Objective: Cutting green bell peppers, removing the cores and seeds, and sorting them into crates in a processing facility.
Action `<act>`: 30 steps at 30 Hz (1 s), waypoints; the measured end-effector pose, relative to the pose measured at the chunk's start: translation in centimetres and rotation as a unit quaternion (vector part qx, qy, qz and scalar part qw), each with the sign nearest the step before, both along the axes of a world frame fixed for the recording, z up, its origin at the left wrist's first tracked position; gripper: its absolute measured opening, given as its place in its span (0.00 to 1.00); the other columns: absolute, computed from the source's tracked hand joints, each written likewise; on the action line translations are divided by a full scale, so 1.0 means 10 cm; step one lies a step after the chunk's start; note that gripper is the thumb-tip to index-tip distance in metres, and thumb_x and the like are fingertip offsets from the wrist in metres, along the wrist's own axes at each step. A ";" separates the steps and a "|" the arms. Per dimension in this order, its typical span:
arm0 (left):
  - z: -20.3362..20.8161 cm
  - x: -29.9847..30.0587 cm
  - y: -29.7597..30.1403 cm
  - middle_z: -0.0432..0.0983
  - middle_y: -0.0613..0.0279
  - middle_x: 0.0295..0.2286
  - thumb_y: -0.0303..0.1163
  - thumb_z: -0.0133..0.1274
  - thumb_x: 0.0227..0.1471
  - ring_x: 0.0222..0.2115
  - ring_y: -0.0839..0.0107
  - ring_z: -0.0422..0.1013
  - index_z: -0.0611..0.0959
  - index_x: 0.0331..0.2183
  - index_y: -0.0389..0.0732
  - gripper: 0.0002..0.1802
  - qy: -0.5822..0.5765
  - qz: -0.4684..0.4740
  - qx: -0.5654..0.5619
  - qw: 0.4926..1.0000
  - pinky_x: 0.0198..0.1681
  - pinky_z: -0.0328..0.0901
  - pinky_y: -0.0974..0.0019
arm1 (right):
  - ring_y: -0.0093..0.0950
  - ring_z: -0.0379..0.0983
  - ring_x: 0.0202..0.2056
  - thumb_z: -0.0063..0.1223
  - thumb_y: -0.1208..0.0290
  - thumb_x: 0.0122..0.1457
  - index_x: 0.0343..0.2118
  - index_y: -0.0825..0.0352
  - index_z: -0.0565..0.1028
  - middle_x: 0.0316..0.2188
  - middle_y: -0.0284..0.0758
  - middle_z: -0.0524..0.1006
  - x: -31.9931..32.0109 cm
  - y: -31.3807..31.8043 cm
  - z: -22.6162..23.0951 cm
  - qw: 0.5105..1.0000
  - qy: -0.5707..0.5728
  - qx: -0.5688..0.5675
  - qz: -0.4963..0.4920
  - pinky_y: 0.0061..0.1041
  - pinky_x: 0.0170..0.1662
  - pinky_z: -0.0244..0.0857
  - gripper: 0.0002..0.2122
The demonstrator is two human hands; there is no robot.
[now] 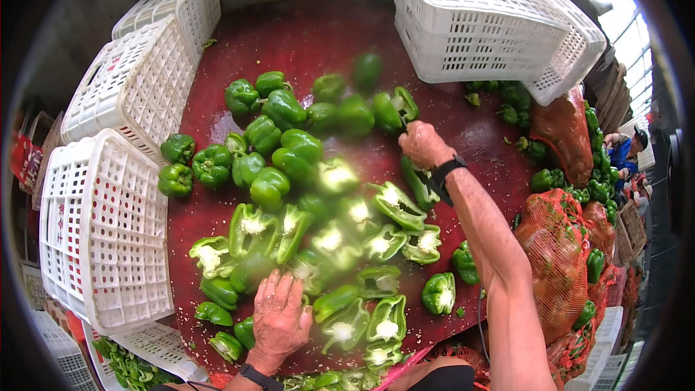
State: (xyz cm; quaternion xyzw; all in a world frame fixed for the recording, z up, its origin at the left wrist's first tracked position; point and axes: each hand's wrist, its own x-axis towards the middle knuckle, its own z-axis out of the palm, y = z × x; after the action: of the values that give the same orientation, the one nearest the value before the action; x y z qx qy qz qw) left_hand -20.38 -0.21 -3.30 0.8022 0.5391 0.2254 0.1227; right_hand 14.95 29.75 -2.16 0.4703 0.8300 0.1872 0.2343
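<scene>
Cut-open green bell peppers (397, 205), pale ribs and seeds showing, are spread over the near half of a wet red tabletop (478, 166). My left hand (281, 316) lies palm down, fingers stretched, at the near edge of these pieces, touching one or more. Farther out on the right, my right hand (426, 146) is closed with the fingers curled; what it holds, if anything, is hidden. Just beyond its knuckles lies an opened pepper (394, 109), and another dark green pepper (420, 182) sits below the wrist. Whole green peppers (284, 108) form a group at the middle and far left.
White plastic crates (108, 228) line the left side, and more stacked crates (478, 22) stand at the far right. Red mesh sacks (554, 261) of peppers crowd the right edge. Seeds dot the tabletop. Other people (628, 150) are in the right background. A blur covers the picture's middle.
</scene>
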 end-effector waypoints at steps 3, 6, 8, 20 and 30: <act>-0.01 -0.02 -0.02 0.68 0.47 0.52 0.32 0.57 0.44 0.56 0.46 0.61 0.76 0.49 0.34 0.28 0.007 0.011 0.004 1.000 0.61 0.54 0.45 | 0.52 0.75 0.42 0.50 0.68 0.52 0.33 0.71 0.79 0.36 0.55 0.77 0.11 -0.22 0.03 0.908 0.334 -0.054 -0.246 0.45 0.44 0.71 0.12; 0.03 0.02 0.00 0.69 0.48 0.50 0.32 0.57 0.44 0.56 0.48 0.62 0.76 0.49 0.34 0.28 -0.001 0.004 0.020 1.000 0.61 0.54 0.47 | 0.53 0.75 0.40 0.49 0.67 0.53 0.32 0.71 0.78 0.35 0.54 0.78 0.16 -0.60 0.54 0.889 0.337 -0.073 -0.301 0.47 0.45 0.70 0.12; -0.01 0.01 -0.01 0.69 0.48 0.51 0.33 0.57 0.44 0.56 0.48 0.62 0.76 0.49 0.34 0.28 -0.006 0.008 0.022 1.000 0.62 0.54 0.48 | 0.52 0.75 0.36 0.50 0.65 0.54 0.29 0.71 0.75 0.30 0.54 0.77 0.09 -0.83 0.72 0.898 0.381 -0.010 -0.221 0.47 0.40 0.69 0.12; -0.03 0.01 -0.03 0.69 0.49 0.50 0.35 0.57 0.46 0.55 0.49 0.63 0.76 0.49 0.35 0.27 -0.016 0.009 0.033 0.999 0.61 0.55 0.49 | 0.49 0.71 0.24 0.53 0.70 0.53 0.23 0.73 0.69 0.19 0.51 0.71 -1.03 -0.69 0.67 0.887 0.444 -0.099 0.077 0.43 0.29 0.66 0.10; 0.00 -0.03 -0.03 0.69 0.49 0.51 0.35 0.57 0.46 0.56 0.49 0.63 0.76 0.49 0.35 0.27 -0.002 0.012 0.016 1.000 0.61 0.55 0.49 | 0.49 0.76 0.36 0.47 0.70 0.53 0.26 0.76 0.75 0.29 0.55 0.76 -1.31 -0.47 1.10 0.946 0.227 -0.130 0.190 0.42 0.40 0.71 0.11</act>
State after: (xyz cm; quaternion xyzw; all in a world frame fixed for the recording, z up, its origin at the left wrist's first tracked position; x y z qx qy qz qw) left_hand -20.68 -0.47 -3.32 0.7971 0.5445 0.2375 0.1083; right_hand 1.90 25.07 8.81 0.2991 0.9524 0.0065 0.0590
